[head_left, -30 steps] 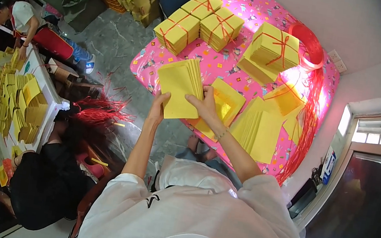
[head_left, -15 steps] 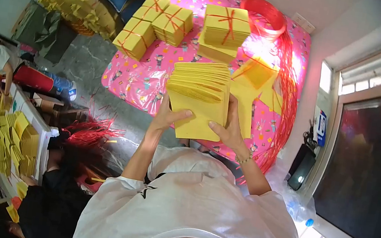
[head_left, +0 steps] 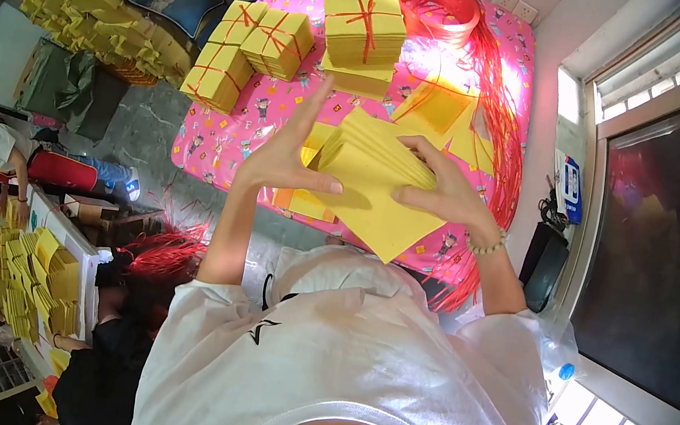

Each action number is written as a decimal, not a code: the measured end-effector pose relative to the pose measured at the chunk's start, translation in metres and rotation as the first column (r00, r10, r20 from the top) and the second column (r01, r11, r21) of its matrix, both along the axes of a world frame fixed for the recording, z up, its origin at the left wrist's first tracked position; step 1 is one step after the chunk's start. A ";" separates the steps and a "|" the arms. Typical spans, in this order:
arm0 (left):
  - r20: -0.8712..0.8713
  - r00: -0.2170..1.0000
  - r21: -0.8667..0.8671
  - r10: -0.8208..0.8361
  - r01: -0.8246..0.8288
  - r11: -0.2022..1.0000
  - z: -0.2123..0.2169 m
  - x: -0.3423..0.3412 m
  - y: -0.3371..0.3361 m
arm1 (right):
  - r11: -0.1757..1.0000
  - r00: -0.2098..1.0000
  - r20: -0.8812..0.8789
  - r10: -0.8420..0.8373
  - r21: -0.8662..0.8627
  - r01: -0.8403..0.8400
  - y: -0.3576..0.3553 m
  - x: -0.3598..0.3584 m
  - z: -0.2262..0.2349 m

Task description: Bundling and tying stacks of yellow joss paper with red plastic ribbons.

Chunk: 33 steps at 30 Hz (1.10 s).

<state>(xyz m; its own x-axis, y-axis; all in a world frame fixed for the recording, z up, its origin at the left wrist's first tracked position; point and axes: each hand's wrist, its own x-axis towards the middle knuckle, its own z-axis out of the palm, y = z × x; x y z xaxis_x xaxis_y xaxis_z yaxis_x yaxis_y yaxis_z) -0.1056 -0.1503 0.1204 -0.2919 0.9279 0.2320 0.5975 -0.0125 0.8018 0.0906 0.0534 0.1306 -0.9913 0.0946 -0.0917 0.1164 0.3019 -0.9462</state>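
A thick stack of yellow paper sheets (head_left: 385, 211) is tilted in front of me above the table, one corner pointing toward me. My right hand (head_left: 454, 193) grips its right side, thumb on the near face and fingers over the upper edge. To its left, my left hand (head_left: 291, 156) is open, fingers stretched upward. The left thumb reaches the left edge of the stack; whether it presses there I cannot tell. Partly hidden behind the stack, more yellow paper with an orange patch (head_left: 306, 204) lies on the table.
The pink patterned table (head_left: 219, 135) bears tied yellow bundles (head_left: 219, 76), a taller tied stack (head_left: 364, 34), loose yellow sheets (head_left: 470, 149) and a red strap coil (head_left: 434, 9). At left, people (head_left: 7, 151) are beside a table of yellow paper stacks (head_left: 45, 277).
The stack has turned from upright to corner-down. My left hand has come off its side and spread its fingers, while my right hand has shifted up along the stack.
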 end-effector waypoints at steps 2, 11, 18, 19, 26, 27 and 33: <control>0.048 0.997 -0.025 -0.061 0.062 0.998 -0.010 0.004 0.005 | 0.998 0.996 0.075 0.053 0.024 -0.055 0.000 -0.005 0.008; 0.841 0.533 -0.086 0.095 -0.042 0.995 -0.039 0.026 0.014 | 0.949 0.958 0.212 0.195 -0.288 -0.130 0.020 -0.014 -0.008; 0.918 0.386 -0.011 0.096 -0.216 0.976 -0.035 0.039 0.009 | 0.636 0.928 0.069 -0.365 -0.710 0.303 -0.003 0.013 -0.027; 0.918 0.388 0.012 0.082 -0.234 0.972 -0.038 0.041 0.010 | 0.574 0.909 0.037 -0.415 -0.764 0.293 -0.012 0.016 -0.029; 0.812 0.574 0.005 0.110 -0.195 0.981 -0.036 0.061 0.009 | 0.748 0.806 -0.128 -0.578 -0.477 0.461 -0.035 0.029 -0.024; 0.822 0.563 0.026 0.090 -0.194 0.981 -0.032 0.063 0.009 | 0.745 0.802 -0.127 -0.584 -0.477 0.467 -0.037 0.030 -0.024; 0.671 0.735 0.134 0.093 -0.244 0.960 -0.015 0.084 0.007 | 0.753 0.781 -0.233 -0.580 -0.520 0.404 -0.045 0.036 -0.017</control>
<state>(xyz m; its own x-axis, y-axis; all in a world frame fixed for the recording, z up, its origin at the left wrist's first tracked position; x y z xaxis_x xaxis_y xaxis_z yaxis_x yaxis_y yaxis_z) -0.0213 -0.1430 0.1058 -0.5879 0.8031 0.0974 -0.0645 -0.1666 0.9839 0.1269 0.0084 0.1140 -0.7797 0.6172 0.1060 -0.2381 -0.1356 -0.9617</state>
